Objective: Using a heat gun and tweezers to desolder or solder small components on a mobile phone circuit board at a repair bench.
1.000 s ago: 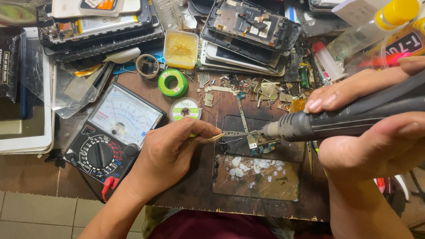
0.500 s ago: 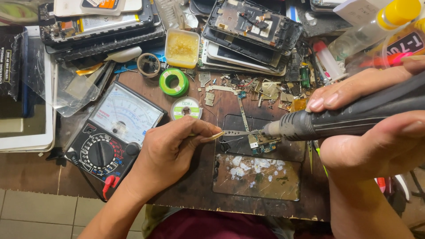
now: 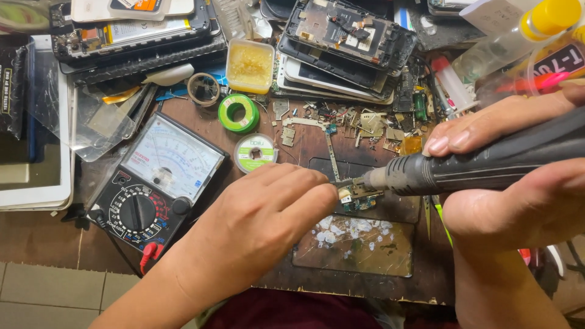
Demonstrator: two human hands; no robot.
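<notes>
My right hand (image 3: 518, 176) grips a dark grey hot-air wand (image 3: 487, 164), its metal nozzle pointing left at a small green circuit board (image 3: 361, 198) on the brown work board (image 3: 183, 106). My left hand (image 3: 262, 216) is closed on thin tweezers (image 3: 342, 181) whose tips touch that small board just under the nozzle. A worn patch with white specks (image 3: 353, 244) lies directly below the small board.
An analog multimeter (image 3: 155, 183) with red lead plugs sits left of my left hand. Two solder spools (image 3: 239, 113) (image 3: 255, 152), a yellow flux tub (image 3: 250, 66), stacked opened phones (image 3: 347, 30), small loose parts (image 3: 365, 122) and a yellow-capped bottle (image 3: 518, 39) crowd the far side.
My left hand has shifted right, bringing the tweezers closer to the nozzle tip; the wand has stayed nearly in place.
</notes>
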